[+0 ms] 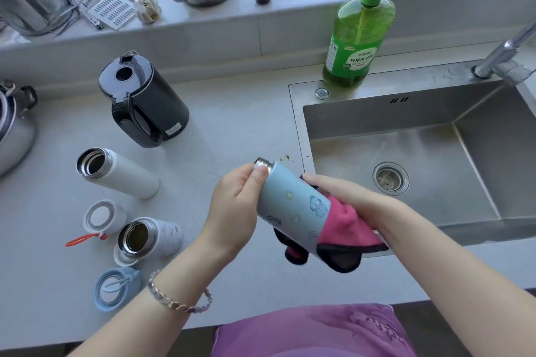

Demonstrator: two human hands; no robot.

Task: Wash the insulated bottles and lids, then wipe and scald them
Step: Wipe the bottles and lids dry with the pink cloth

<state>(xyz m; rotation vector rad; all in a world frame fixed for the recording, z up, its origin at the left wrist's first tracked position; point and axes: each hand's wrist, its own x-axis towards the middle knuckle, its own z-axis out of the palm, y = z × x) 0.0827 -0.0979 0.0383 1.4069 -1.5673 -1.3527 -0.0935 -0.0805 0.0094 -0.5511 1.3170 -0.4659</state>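
My left hand (237, 197) grips the neck end of a light blue insulated bottle (293, 206) printed with small cartoons, held tilted above the counter edge beside the sink. My right hand (342, 197) holds a pink and black cloth (345, 226) wrapped round the bottle's lower end. On the counter to the left stand an open white bottle (116, 172) and a shorter open white patterned bottle (150, 236). Near them lie a white lid with an orange loop (101, 217) and a light blue lid (116, 288).
A black electric kettle (145, 101) stands behind the bottles. The steel sink (435, 116) with its drain lies to the right, a green dish soap pump bottle (359, 35) on its back rim and the tap (507, 52) at far right. Steel pots and small items line the windowsill.
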